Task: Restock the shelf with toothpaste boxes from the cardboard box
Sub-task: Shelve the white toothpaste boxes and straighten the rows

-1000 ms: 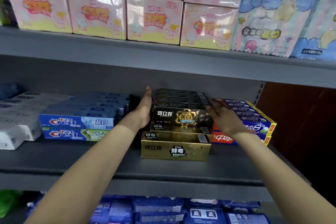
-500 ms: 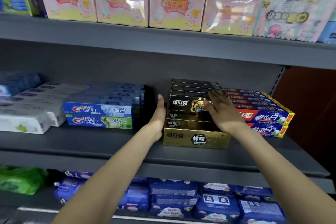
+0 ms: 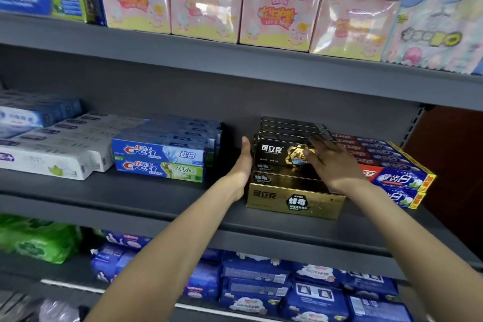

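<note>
A stack of black and gold toothpaste boxes stands on the grey middle shelf [image 3: 130,191]. The top black box [image 3: 277,151] faces me, and a gold box [image 3: 292,200] lies lowest at the front. My left hand [image 3: 241,167] presses flat, fingers straight, against the left side of the stack. My right hand [image 3: 330,162] lies with straight fingers over the front and top of the black boxes. Neither hand grips a box. The cardboard box is out of view.
Crest toothpaste boxes [image 3: 159,162] sit left of the stack, with a gap between. Red and blue toothpaste boxes [image 3: 392,170] touch the stack's right side. Pink packs [image 3: 277,15] fill the shelf above; blue packs [image 3: 261,285] fill the shelf below.
My right hand slid from the stack's right edge onto the front of the black boxes. My left hand stayed flat on the left side. The camera view shifted left and down.
</note>
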`<state>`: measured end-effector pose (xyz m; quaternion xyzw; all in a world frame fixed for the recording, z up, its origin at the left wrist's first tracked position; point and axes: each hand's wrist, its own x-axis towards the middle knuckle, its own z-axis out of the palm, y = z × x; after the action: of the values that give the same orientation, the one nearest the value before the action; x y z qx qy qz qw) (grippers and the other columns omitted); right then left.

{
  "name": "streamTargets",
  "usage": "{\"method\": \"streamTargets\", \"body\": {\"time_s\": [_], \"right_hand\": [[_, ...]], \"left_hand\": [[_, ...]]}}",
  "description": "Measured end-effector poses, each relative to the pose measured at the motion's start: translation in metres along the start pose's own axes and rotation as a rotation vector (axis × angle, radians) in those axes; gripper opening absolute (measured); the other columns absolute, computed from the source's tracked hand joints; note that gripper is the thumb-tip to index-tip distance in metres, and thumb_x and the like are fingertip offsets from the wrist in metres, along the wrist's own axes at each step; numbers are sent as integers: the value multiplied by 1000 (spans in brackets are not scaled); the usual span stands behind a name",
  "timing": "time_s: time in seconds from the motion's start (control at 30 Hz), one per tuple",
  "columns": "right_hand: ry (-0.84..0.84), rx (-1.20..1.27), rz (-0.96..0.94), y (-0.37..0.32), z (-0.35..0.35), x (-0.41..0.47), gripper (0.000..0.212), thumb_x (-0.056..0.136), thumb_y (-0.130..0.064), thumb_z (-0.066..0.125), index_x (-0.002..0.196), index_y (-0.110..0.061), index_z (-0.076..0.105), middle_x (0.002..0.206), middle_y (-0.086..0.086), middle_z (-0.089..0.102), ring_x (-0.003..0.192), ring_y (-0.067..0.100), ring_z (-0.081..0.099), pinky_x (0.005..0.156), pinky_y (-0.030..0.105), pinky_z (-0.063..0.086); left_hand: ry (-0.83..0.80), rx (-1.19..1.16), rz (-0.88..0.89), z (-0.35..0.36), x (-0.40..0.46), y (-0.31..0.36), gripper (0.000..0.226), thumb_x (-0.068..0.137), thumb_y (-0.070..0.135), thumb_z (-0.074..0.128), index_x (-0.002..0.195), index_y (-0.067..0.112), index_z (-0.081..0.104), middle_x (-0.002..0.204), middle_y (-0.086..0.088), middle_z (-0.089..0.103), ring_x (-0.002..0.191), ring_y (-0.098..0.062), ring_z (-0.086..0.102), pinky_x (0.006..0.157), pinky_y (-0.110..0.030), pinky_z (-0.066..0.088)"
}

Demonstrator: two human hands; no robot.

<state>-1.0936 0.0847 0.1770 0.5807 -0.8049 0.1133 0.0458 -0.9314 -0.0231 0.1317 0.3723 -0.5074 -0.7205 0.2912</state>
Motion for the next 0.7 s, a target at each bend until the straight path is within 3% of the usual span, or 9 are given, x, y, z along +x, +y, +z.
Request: {"method": "streamTargets", "body": {"time_s": [0.1, 0.2, 0.4, 0.53, 0.7], "right_hand": [[-6, 19, 17, 1, -4, -1, 57, 99, -49, 21, 149, -23, 22, 157, 3, 20, 144, 25, 17, 115, 39, 18], [-18, 22, 23, 1, -4, -2, 58, 98, -49, 20, 150, -21, 17, 159, 2, 14, 146, 23, 11, 117, 36, 10], [-6, 50, 32, 2, -4, 0, 57, 99, -47, 20, 149, -20, 21, 158, 3, 17, 146, 23, 13, 117, 36, 13], [-20, 60, 40, -3, -9, 4, 59, 99, -49, 19, 149, -19, 23, 157, 5, 21, 144, 27, 20, 115, 39, 20], [-41, 47, 35, -1, -12, 4, 57, 99, -47, 19, 148, -18, 25, 155, 8, 27, 141, 29, 29, 112, 39, 27]], "left_hand": [[13, -30, 18, -11, 10, 1, 106, 67, 92, 15, 142, 22, 41, 141, -8, 49, 129, -25, 47, 114, -46, 27], [-34, -34, 16, -10, 13, 1, 107, 65, 93, 18, 141, 22, 43, 141, -8, 49, 128, -26, 48, 112, -47, 30], [-58, 15, 4, -7, 12, 0, 97, 74, 87, 12, 141, 24, 42, 142, -9, 48, 130, -29, 46, 113, -52, 26], [-82, 8, 9, -2, 9, 0, 87, 81, 80, 12, 138, 24, 45, 136, -12, 54, 122, -29, 53, 108, -49, 36], [-104, 10, 8, -8, 15, 4, 89, 83, 77, 4, 143, 22, 39, 144, -10, 45, 133, -28, 42, 112, -45, 30]]}}
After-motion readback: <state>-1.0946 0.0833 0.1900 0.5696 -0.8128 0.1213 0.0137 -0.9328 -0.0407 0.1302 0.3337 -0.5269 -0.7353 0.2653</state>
